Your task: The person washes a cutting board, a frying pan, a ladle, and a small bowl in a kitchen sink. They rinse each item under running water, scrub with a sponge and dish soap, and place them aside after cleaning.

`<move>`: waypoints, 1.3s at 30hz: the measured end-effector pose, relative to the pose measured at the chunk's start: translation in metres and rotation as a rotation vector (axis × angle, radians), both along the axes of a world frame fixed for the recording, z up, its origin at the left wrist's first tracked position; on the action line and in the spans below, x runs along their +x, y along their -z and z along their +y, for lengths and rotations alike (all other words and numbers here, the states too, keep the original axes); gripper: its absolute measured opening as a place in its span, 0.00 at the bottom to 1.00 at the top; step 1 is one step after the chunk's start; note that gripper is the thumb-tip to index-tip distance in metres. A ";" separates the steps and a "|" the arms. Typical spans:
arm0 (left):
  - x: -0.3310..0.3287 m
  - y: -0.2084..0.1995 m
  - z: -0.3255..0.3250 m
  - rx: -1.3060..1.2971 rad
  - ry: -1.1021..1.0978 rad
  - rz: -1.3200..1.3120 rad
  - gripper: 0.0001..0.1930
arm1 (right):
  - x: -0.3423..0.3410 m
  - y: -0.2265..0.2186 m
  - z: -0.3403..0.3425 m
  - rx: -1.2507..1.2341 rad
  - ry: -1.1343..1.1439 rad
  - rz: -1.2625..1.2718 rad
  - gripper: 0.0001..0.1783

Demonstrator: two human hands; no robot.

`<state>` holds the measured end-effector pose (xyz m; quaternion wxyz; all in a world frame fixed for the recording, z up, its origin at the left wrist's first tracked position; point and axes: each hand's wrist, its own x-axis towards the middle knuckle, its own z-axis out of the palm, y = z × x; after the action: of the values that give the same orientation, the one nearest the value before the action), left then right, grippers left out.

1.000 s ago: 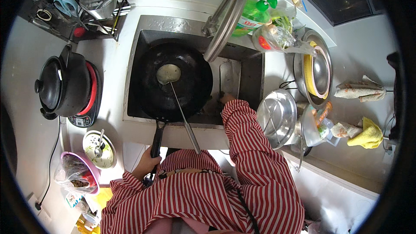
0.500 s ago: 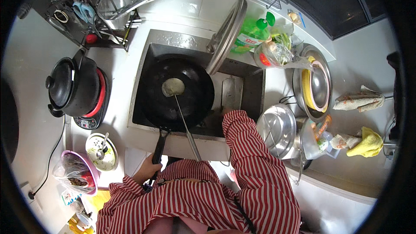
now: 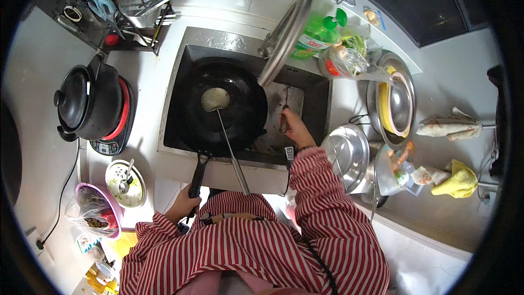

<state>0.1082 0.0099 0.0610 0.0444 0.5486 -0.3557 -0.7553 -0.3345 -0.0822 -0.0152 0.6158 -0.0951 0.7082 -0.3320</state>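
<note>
A black wok (image 3: pixel 191 114) rests in the sink (image 3: pixel 183 57), its dark handle reaching over the front edge. My left hand (image 3: pixel 183 206) is wrapped round that handle. Inside the wok lies the round head of a ladle (image 3: pixel 215 99), its metal shaft leaning over the rim toward me. To the right of the wok, over the sink floor, my right hand (image 3: pixel 298 129) grips a brown-handled kitchen knife (image 3: pixel 284 122). Its thin blade points away from me and looks nearly edge-on.
The metal faucet (image 3: pixel 286 38) juts over the sink. Behind it stand a green soap bottle (image 3: pixel 319 34) and bagged vegetables (image 3: pixel 349 57). Steel bowls (image 3: pixel 349 155) sit at right. At left are a black pot (image 3: pixel 82 104) on a cooker and a dish (image 3: pixel 124 183).
My right hand has risen from low in the sink and come into sight with the knife, which earlier showed its broad blade. My left hand still holds the wok's handle.
</note>
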 end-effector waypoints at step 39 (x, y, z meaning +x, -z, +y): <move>-0.004 -0.009 -0.006 -0.026 0.039 -0.021 0.11 | 0.023 0.090 0.000 -0.383 -1.184 0.712 0.10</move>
<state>0.1045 0.0043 0.0695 0.0330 0.5490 -0.3765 -0.7455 -0.3112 -0.0825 -0.1057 0.3968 -0.6721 0.6251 -0.0095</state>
